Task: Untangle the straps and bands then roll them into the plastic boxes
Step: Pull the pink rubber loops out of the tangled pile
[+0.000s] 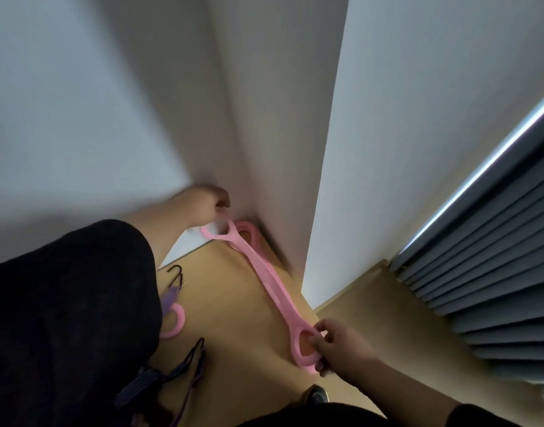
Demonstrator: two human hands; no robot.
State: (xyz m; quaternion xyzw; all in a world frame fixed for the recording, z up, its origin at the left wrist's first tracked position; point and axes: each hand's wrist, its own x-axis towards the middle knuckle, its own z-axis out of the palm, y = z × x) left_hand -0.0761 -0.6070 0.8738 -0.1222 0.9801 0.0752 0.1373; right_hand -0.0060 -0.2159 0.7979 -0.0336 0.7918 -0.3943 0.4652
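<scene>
Across the tan wooden tabletop (pixel 239 303), the long pink rubber resistance band (pixel 269 288) runs from eleven o'clock to five o'clock, stretched between both hands: left hand (pixel 207 203) pinches its far loop, right hand (pixel 341 346) grips the near loop.

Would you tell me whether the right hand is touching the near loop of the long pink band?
Touching. The head view shows the right hand with its fingers curled round the rim of the near loop of the long pink band, pinching it against the wooden table.

wooden table (pixel 243 306); pink bands (pixel 269 282), dark straps (pixel 184 365)
</scene>
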